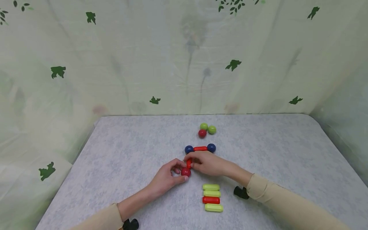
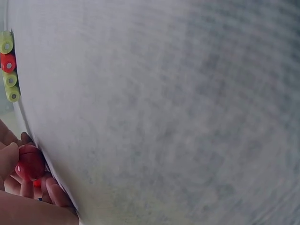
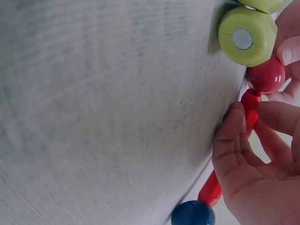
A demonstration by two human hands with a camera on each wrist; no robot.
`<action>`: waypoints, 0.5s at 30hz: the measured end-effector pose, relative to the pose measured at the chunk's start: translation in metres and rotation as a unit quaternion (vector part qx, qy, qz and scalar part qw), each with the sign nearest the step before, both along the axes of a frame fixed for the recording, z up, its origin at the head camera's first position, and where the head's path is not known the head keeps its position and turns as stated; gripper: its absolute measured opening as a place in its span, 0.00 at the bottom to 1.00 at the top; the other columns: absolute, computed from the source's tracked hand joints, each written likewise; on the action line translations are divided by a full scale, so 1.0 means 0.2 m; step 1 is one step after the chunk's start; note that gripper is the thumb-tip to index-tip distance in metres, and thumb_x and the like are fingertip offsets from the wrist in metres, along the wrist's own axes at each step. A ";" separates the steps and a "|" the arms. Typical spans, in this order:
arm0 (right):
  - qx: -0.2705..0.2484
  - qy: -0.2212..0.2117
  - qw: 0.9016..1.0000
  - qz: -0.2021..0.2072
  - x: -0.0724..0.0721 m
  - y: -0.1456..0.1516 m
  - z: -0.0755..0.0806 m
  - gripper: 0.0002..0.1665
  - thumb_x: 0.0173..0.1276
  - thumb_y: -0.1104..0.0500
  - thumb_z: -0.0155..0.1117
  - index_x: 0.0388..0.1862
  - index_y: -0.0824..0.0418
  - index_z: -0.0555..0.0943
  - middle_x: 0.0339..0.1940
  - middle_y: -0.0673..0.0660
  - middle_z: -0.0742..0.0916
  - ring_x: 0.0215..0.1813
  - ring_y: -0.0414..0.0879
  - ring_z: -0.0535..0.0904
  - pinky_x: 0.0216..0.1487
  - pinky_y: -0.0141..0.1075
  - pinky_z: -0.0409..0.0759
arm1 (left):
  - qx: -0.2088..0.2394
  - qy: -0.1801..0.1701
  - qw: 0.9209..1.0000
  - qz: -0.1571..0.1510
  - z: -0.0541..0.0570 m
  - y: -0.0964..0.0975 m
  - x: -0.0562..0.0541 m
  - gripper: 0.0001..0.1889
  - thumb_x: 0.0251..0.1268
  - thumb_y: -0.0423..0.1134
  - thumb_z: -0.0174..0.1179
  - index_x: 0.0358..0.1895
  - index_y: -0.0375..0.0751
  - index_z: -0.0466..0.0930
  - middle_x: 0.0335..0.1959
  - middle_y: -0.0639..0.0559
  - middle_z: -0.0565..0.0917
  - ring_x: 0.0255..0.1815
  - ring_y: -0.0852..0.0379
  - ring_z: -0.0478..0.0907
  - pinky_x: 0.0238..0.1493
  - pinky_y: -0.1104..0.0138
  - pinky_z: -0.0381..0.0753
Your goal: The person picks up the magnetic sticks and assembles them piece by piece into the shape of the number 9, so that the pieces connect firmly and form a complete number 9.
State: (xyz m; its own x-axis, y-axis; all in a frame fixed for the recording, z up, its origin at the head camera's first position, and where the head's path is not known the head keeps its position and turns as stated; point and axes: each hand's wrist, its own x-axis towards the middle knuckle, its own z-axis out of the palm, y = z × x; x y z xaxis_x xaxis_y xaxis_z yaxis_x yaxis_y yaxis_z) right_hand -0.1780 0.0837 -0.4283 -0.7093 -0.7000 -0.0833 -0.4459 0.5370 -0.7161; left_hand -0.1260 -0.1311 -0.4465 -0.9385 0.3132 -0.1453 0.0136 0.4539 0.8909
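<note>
My left hand [image 1: 169,175] holds a red ball [image 1: 185,172] between thumb and fingers, low over the table. The right hand [image 1: 208,163] pinches a short red rod [image 1: 188,163] that meets the ball at its far side. In the right wrist view the rod's end [image 3: 252,96] sits right against the red ball [image 3: 267,76]. Just beyond the right hand lies another red rod [image 1: 200,148] with a dark blue ball at each end, the left one [image 1: 188,149] and the right one [image 1: 211,148]. The right fingers partly hide the held rod's far end.
Nearer the table's front, a column of rods holds several yellow-green ones [image 1: 214,207] and one red [image 1: 211,200]. Toward the back, two green balls [image 1: 212,129] and a red ball [image 1: 202,133] cluster together. A leaf-patterned curtain [image 1: 129,64] hangs behind the table [image 1: 129,137].
</note>
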 end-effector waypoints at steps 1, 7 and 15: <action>-0.002 -0.001 1.000 0.000 0.00 0.00 0.00 0.16 0.73 0.63 0.58 0.56 0.49 0.79 0.36 0.45 0.81 0.35 0.39 0.76 0.37 0.34 0.74 | -0.001 0.001 1.000 0.000 0.00 0.00 0.00 0.17 0.58 0.38 0.71 0.49 0.46 0.78 0.39 0.52 0.78 0.42 0.51 0.72 0.37 0.66 0.73; -0.010 0.000 1.000 -0.002 0.00 0.00 -0.01 0.16 0.73 0.62 0.59 0.57 0.49 0.79 0.35 0.44 0.81 0.36 0.40 0.76 0.38 0.34 0.75 | -0.002 0.003 1.000 0.004 0.00 0.01 0.00 0.17 0.58 0.37 0.71 0.49 0.45 0.78 0.39 0.52 0.78 0.42 0.51 0.72 0.37 0.66 0.74; -0.021 0.002 1.000 -0.014 0.00 0.00 0.00 0.16 0.72 0.62 0.60 0.56 0.48 0.80 0.35 0.44 0.81 0.38 0.40 0.76 0.41 0.36 0.76 | 0.003 0.008 1.000 0.003 0.01 0.02 0.00 0.17 0.58 0.38 0.71 0.49 0.45 0.78 0.39 0.51 0.78 0.42 0.50 0.72 0.38 0.66 0.75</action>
State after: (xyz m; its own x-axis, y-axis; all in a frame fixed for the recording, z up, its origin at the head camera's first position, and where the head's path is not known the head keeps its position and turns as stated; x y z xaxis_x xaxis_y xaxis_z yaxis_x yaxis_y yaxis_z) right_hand -0.1785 0.0830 -0.4288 -0.7294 -0.6821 -0.0521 -0.4331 0.5195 -0.7366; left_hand -0.1252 -0.1267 -0.4446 -0.9424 0.3091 -0.1276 0.0259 0.4481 0.8936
